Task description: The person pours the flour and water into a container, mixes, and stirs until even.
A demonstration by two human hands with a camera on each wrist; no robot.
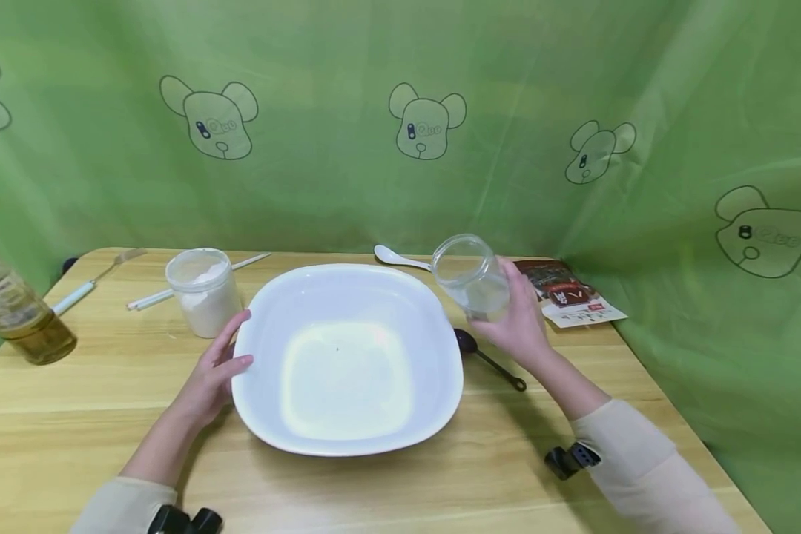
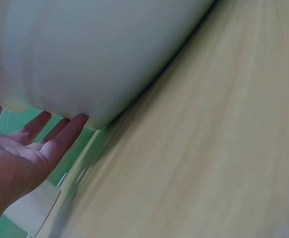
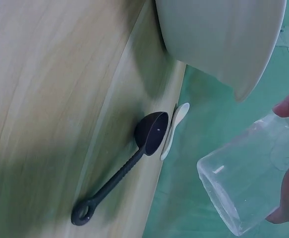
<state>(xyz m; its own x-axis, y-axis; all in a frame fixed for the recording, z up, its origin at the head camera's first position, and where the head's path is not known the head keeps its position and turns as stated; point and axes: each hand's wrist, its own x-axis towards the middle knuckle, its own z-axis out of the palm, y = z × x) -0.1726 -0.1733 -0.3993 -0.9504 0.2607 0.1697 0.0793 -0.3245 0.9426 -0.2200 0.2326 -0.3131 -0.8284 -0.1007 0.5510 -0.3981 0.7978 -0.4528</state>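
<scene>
A large white basin (image 1: 347,386) stands in the middle of the wooden table, with no contents I can make out. My left hand (image 1: 210,371) touches its left side: two fingertips lie at the rim, while the left wrist view shows extended fingers (image 2: 65,141) against the outer wall, palm apart from it. In my right hand (image 1: 517,319) is a clear jar (image 1: 470,278), held tilted beyond the basin's right rim, its uncovered mouth facing up and left. Whether clear liquid is inside, I cannot tell. Below that hand lies a black ladle-like scoop (image 3: 151,134).
A jar of white powder (image 1: 207,300) is left of the basin, beside white sticks (image 1: 152,299). Farther left are a bottle of amber liquid (image 1: 36,334) and a fork (image 1: 80,293). A white spoon (image 1: 397,258) and a printed packet (image 1: 567,294) lie toward the back.
</scene>
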